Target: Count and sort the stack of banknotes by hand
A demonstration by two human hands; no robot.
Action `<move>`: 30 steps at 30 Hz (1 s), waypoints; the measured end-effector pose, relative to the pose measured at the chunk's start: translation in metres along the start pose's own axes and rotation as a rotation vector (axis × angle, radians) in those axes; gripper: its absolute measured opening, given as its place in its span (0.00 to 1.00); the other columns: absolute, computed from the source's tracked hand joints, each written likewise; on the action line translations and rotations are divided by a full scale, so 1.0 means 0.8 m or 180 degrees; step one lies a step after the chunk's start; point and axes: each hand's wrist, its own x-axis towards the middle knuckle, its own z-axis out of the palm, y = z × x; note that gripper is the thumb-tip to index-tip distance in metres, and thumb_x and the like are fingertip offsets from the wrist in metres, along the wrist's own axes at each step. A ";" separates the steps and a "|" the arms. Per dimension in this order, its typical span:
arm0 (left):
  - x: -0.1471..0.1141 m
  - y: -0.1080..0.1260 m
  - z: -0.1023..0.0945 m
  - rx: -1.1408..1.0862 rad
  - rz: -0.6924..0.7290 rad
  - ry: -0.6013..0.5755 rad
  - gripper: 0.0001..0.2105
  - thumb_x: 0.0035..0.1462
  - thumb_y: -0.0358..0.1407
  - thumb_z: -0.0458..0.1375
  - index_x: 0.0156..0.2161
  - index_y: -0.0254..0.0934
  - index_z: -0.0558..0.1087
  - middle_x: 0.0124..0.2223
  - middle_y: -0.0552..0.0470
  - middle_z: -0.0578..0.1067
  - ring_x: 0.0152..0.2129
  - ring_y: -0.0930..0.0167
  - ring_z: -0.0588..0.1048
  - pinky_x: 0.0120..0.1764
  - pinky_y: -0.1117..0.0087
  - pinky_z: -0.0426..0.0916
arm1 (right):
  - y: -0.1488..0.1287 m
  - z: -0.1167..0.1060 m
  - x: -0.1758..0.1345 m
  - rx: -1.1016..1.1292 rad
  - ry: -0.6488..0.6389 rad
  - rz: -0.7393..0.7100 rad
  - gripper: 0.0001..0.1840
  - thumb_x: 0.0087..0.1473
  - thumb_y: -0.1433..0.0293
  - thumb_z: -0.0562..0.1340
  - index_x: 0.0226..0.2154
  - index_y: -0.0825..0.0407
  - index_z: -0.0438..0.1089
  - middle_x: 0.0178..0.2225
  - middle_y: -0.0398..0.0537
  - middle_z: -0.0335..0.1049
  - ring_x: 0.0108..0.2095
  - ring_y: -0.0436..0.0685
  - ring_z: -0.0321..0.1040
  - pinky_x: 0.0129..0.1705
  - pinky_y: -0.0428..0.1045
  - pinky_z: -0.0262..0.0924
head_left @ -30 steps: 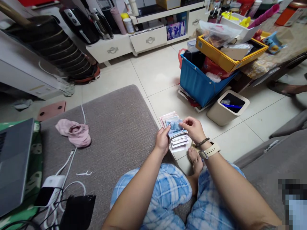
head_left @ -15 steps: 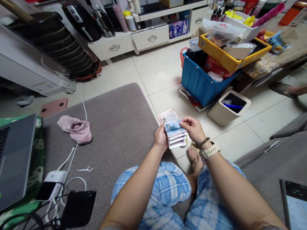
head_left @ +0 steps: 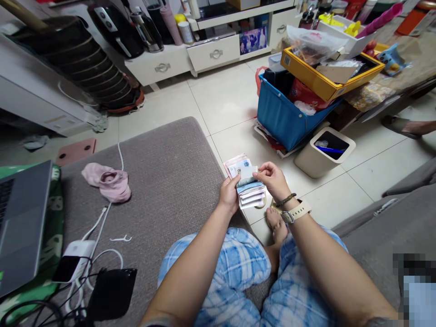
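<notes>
A stack of banknotes [head_left: 251, 190] is held above the floor, by the corner of the grey sofa seat. My left hand [head_left: 229, 194] is closed on the stack's left side, with the thumb lying over the top notes. Several notes fan out in layers toward me, and pinkish and blue ones stick out at the far side. My right hand [head_left: 273, 181] pinches the right edge of one note [head_left: 248, 175] between thumb and fingertips. That note is partly lifted over the blue ones. A bracelet and a beige watch [head_left: 297, 212] are on my right wrist.
On the grey seat [head_left: 170, 172] at left lie a pink cloth item [head_left: 107, 181], cables, a white power strip [head_left: 76, 256], a black pouch [head_left: 112, 293] and a laptop [head_left: 20, 227]. Ahead right stand a beige bin [head_left: 313, 163] and a blue box [head_left: 282, 113]. Another person's foot [head_left: 405, 127] shows at right.
The blue note on top has given way to a paler note, and a blue note now shows at the far side of the stack. Both hands stay nearly in place.
</notes>
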 end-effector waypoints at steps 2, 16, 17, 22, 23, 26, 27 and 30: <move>-0.002 0.001 0.000 0.0031 -0.0007 -0.0037 0.19 0.38 0.35 0.74 0.38 0.32 0.78 0.38 0.41 0.84 0.51 0.52 0.79 0.56 0.54 0.70 | 0.001 -0.001 0.001 -0.0028 0.0100 -0.0031 0.25 0.33 0.57 0.77 0.30 0.49 0.67 0.20 0.35 0.63 0.22 0.50 0.59 0.29 0.47 0.55; -0.001 -0.001 -0.001 -0.0006 -0.0033 0.0219 0.13 0.44 0.36 0.71 0.35 0.32 0.79 0.34 0.44 0.84 0.42 0.57 0.82 0.50 0.59 0.74 | 0.008 0.004 0.002 -0.0076 -0.0056 -0.0070 0.18 0.40 0.56 0.72 0.23 0.51 0.69 0.23 0.41 0.68 0.26 0.52 0.63 0.32 0.49 0.58; -0.001 0.000 -0.001 -0.0010 -0.0058 0.0253 0.13 0.44 0.36 0.71 0.35 0.32 0.79 0.34 0.45 0.84 0.41 0.58 0.83 0.50 0.60 0.74 | 0.008 0.004 0.001 -0.0044 -0.0073 -0.0056 0.18 0.40 0.56 0.72 0.23 0.51 0.69 0.23 0.41 0.68 0.26 0.52 0.63 0.32 0.49 0.58; 0.000 0.001 -0.003 -0.0068 -0.0138 0.0290 0.12 0.45 0.38 0.70 0.34 0.32 0.78 0.33 0.45 0.84 0.40 0.57 0.83 0.49 0.59 0.75 | 0.006 0.006 -0.002 -0.0010 -0.0142 0.0014 0.19 0.38 0.55 0.72 0.23 0.51 0.69 0.21 0.40 0.66 0.23 0.51 0.60 0.28 0.48 0.55; 0.001 0.001 -0.003 -0.0100 -0.0144 0.0280 0.12 0.45 0.37 0.70 0.34 0.32 0.78 0.34 0.44 0.84 0.41 0.56 0.83 0.48 0.59 0.75 | 0.006 0.007 -0.003 -0.0017 -0.0141 0.0013 0.19 0.38 0.55 0.73 0.23 0.51 0.70 0.21 0.40 0.66 0.23 0.51 0.59 0.28 0.48 0.55; 0.003 0.000 -0.005 -0.0152 -0.0158 0.0275 0.12 0.46 0.37 0.69 0.35 0.31 0.79 0.33 0.44 0.84 0.42 0.56 0.83 0.48 0.58 0.75 | 0.005 0.009 -0.005 -0.0025 -0.0156 -0.0017 0.20 0.38 0.55 0.73 0.22 0.51 0.70 0.21 0.40 0.66 0.24 0.51 0.59 0.28 0.48 0.55; 0.004 0.000 -0.005 -0.0162 -0.0141 0.0292 0.11 0.46 0.36 0.68 0.34 0.31 0.79 0.32 0.44 0.83 0.42 0.56 0.82 0.48 0.58 0.76 | 0.005 0.009 -0.006 -0.0030 -0.0168 -0.0035 0.20 0.38 0.54 0.73 0.22 0.51 0.70 0.21 0.40 0.66 0.24 0.51 0.59 0.28 0.48 0.56; 0.005 -0.001 -0.008 -0.0174 -0.0048 0.0352 0.09 0.45 0.36 0.67 0.32 0.31 0.79 0.31 0.44 0.83 0.42 0.55 0.82 0.47 0.58 0.76 | 0.005 0.010 -0.008 -0.0080 -0.0215 -0.0078 0.19 0.39 0.54 0.73 0.23 0.51 0.70 0.22 0.40 0.65 0.24 0.51 0.60 0.27 0.48 0.55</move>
